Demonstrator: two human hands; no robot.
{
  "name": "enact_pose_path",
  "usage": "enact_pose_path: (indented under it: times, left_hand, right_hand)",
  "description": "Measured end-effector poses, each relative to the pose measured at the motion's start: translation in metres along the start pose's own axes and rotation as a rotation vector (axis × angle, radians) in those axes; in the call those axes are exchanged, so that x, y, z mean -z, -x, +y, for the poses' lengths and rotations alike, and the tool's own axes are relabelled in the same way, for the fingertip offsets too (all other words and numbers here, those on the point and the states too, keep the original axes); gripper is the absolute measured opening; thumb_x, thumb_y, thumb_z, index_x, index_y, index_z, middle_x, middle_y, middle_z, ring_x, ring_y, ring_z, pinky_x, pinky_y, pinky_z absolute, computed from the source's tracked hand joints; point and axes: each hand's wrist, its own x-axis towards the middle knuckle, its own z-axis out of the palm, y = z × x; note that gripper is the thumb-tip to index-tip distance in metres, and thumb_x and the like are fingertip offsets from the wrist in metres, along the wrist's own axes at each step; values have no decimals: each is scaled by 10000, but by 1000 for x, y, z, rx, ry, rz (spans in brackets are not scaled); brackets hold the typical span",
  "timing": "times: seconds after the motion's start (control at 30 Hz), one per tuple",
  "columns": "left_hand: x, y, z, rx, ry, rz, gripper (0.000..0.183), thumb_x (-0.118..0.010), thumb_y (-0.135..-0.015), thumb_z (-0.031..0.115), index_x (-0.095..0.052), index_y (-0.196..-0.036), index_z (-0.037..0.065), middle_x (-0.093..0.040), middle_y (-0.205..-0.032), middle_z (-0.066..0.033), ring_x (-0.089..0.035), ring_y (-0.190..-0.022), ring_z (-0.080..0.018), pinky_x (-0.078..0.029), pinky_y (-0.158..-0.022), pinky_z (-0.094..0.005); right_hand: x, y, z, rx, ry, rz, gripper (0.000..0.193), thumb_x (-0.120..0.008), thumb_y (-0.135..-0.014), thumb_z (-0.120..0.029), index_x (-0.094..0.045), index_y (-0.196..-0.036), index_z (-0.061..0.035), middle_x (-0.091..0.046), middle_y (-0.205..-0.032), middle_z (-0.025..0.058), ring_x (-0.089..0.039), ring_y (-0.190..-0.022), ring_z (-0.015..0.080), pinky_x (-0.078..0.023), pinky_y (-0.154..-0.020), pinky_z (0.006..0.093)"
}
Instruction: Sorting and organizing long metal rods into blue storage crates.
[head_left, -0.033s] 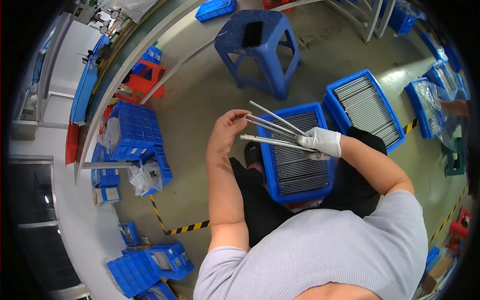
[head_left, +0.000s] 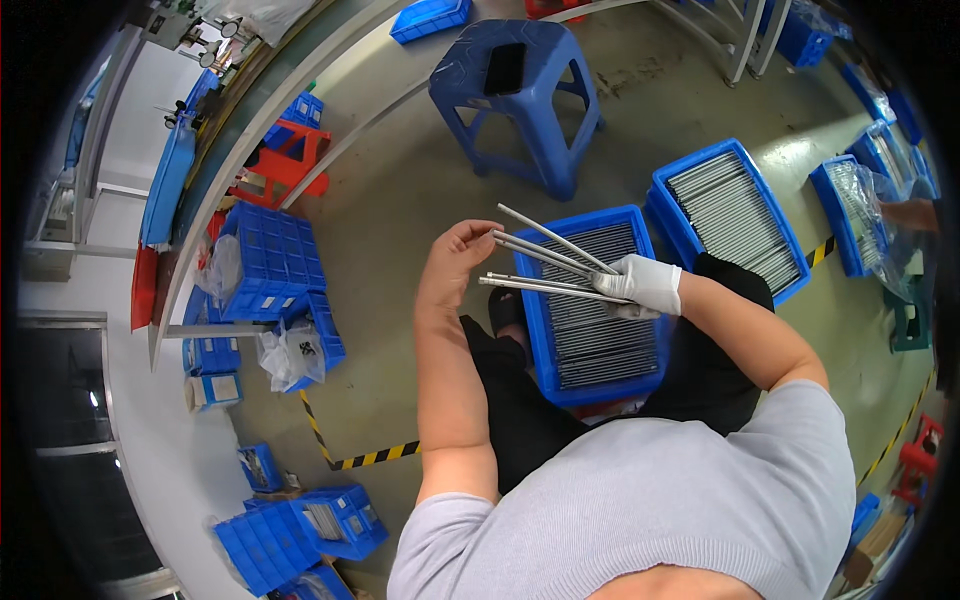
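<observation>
My right hand point(head_left: 645, 286), in a white glove, is closed around several slim silver metal rods point(head_left: 552, 238). They fan out toward the left, their far ends spread apart. At the ends of the middle rods is my bare left hand point(head_left: 452, 262), its fingers bent together and the fingertips against a rod end. Below the rods, between my knees, a blue crate point(head_left: 612, 390) holds rows of similar rods, darker in tone. Part of those rows is hidden by my right hand and the held rods.
Another blue crate point(head_left: 790, 290) of silver rods stands just to the right. Ahead is a blue plastic stool point(head_left: 545, 120) with a black phone point(head_left: 506, 68) on it. Blue bins point(head_left: 270, 262) are stacked at left beside the bench. At far right, another person's hand point(head_left: 908, 214) touches a plastic bag.
The ends of the lower held rods have separated slightly near my left hand. Otherwise both hands stay almost where they were.
</observation>
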Motion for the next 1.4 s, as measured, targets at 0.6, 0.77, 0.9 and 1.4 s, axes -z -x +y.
enact_pose_path:
  times: [0.6, 0.77, 0.9, 1.4]
  left_hand:
    - [-5, -1, -4, -98, 109, -48, 210, -637, -862, 87, -616, -1038, -27, -663, -922, -75, -630, -871, -148, -454, -851, -258]
    - [-4, -1, -6, 5, -59, 18, 202, -619, -874, 95, -611, -1026, -38, -654, -889, -74, -632, -834, -154, -468, -801, -258]
    - [-3, 7, 3, -90, -3, -69, 186, -589, -876, 52, -607, -1039, -37, -654, -906, -84, -631, -838, -166, -481, -824, -273]
    - [4, 11, 13, -217, 22, 60, 203, -535, -925, 141, -581, -998, -43, -580, -801, -92, -574, -777, -187, -461, -809, -313]
  right_hand:
    - [-6, 0, 1, -55, -236, -99, 396, -537, -913, -470, -558, -838, -81, -429, -515, -7, -361, -389, 63, -277, -347, 193]
    - [-17, -6, 1, 29, 197, 201, 401, -562, -912, -450, -572, -809, -62, -474, -574, -2, -399, -433, 59, -305, -377, 202]
    - [-15, -1, 4, 11, -106, 43, 399, -575, -897, -451, -550, -830, -58, -468, -552, 4, -397, -429, 62, -292, -362, 189]
    - [-8, 14, 3, -7, -76, -27, 461, -526, -887, -548, -543, -790, -98, -460, -550, -4, -388, -397, 47, -272, -322, 179]
